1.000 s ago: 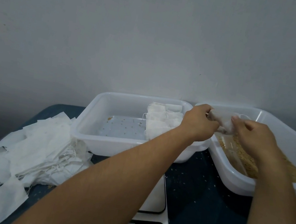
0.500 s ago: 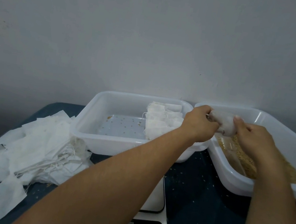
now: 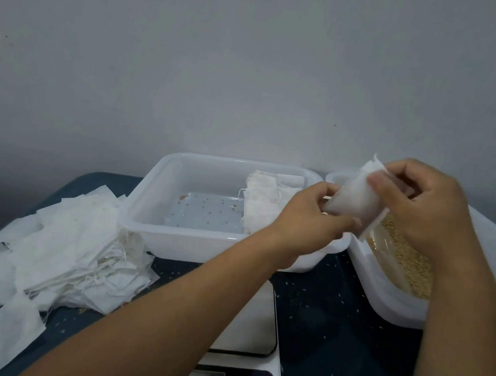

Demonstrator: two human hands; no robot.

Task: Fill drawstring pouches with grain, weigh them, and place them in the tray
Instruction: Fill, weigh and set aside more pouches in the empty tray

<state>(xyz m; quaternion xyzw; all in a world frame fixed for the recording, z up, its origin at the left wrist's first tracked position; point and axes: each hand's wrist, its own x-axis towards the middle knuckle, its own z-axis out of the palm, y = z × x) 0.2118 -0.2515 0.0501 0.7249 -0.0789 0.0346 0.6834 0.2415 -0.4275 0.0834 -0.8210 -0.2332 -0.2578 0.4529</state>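
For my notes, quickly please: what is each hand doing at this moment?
Left hand: holds the lower end of the pouch.
Right hand: pinches the pouch's top end.

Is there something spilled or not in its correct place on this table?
Yes. Loose grains lie scattered over the dark table around the scale, and a few sit in the tray of filled pouches. The empty pouches lie in an untidy heap.
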